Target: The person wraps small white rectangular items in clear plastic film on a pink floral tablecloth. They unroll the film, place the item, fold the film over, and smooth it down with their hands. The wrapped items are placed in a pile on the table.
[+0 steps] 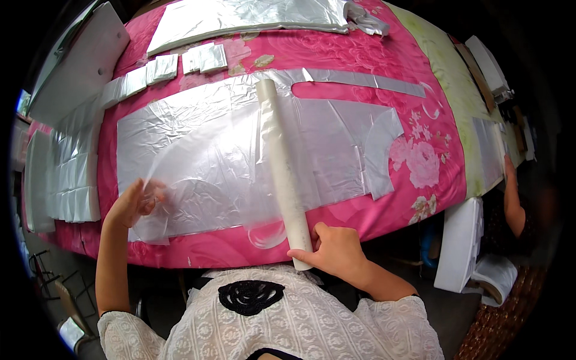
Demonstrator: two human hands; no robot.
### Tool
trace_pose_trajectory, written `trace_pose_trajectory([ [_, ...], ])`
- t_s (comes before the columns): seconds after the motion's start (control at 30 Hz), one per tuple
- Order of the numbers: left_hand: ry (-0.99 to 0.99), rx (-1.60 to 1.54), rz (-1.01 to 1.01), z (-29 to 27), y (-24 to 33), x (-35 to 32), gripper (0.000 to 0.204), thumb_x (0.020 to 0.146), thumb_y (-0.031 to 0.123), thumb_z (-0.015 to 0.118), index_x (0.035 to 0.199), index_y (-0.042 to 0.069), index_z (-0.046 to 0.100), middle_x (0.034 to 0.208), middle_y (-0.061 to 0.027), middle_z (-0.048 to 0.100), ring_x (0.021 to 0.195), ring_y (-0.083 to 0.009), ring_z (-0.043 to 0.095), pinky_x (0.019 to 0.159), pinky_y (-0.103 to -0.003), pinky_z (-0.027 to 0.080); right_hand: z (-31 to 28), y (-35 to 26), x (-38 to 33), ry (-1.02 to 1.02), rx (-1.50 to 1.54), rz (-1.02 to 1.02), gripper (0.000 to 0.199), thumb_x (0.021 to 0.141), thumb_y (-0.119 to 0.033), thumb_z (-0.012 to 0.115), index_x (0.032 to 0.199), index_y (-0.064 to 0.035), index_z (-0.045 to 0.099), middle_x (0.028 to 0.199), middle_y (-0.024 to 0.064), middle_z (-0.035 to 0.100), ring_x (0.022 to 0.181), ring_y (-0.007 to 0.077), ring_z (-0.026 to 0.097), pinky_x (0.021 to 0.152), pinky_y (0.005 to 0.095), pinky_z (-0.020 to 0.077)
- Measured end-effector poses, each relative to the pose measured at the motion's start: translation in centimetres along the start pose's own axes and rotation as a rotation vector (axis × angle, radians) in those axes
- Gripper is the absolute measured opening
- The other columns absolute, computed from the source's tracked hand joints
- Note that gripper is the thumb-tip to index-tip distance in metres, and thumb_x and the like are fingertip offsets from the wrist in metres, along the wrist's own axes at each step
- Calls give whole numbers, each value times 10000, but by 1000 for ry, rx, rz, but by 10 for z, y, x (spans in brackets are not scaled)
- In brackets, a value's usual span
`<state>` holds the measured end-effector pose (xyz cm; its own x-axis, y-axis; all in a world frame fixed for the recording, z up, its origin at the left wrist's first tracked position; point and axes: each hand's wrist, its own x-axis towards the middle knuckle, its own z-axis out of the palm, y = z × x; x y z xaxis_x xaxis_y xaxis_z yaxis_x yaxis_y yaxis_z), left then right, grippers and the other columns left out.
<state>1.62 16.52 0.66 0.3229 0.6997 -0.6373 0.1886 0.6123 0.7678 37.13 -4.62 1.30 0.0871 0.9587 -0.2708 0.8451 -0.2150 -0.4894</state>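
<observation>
A long, pale roll [282, 159] lies lengthwise away from me, with thin clear film around it. My right hand [333, 249] is closed on its near end. To the left, my left hand [143, 201] pinches the edge of a clear film sheet [198, 162], which is lifted slightly and spreads towards the roll. Beneath both lies a flat, translucent plastic sheet [336, 150], apron-like in outline, with a long strip [372, 82] at its far right and a curved cut-out by its right end.
A pink flowered cloth [336, 42] covers the table. Stacks of folded plastic packets [75, 186] stand at the left beside a white foam box [84, 66]. A pile of plastic sheets [240, 18] lies at the far side. Another person's arm [512, 192] reaches in at the right.
</observation>
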Motion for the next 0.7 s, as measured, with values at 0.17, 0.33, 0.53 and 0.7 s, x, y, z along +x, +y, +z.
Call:
trace_pose_trajectory([
  [0.17, 122, 408, -27, -26, 11, 11, 107, 772, 143, 584, 757, 40, 610, 666, -21, 586, 549, -91, 491, 513, -230, 382, -2, 2, 5, -72, 161, 87, 466, 678, -437, 670, 665, 22, 589, 592, 178, 590, 567, 327, 604, 546, 408, 476],
  [0.33, 160, 346, -77, -52, 13, 10, 88, 738, 102, 579, 736, 14, 587, 706, -50, 619, 598, -123, 572, 566, -265, 454, -14, 10, 4, -92, 171, 136, 451, 675, -414, 662, 673, 32, 597, 610, 185, 597, 576, 337, 603, 563, 411, 481],
  [0.53, 643, 1873, 178, -32, 37, -5, 233, 688, 18, 602, 917, -18, 578, 958, -159, 625, 817, -303, 600, 732, -382, 482, -16, 9, 6, -116, 156, 128, 444, 676, -407, 660, 681, 34, 605, 617, 185, 602, 587, 333, 607, 569, 408, 480],
  [0.7, 250, 1099, 1051, 124, 30, 10, 407, 745, -72, 552, 1141, 17, 515, 1198, -155, 536, 1115, -329, 508, 942, -370, 402, -16, 13, 7, -123, 176, 139, 445, 675, -406, 660, 677, 36, 609, 619, 183, 603, 592, 331, 608, 571, 408, 479],
])
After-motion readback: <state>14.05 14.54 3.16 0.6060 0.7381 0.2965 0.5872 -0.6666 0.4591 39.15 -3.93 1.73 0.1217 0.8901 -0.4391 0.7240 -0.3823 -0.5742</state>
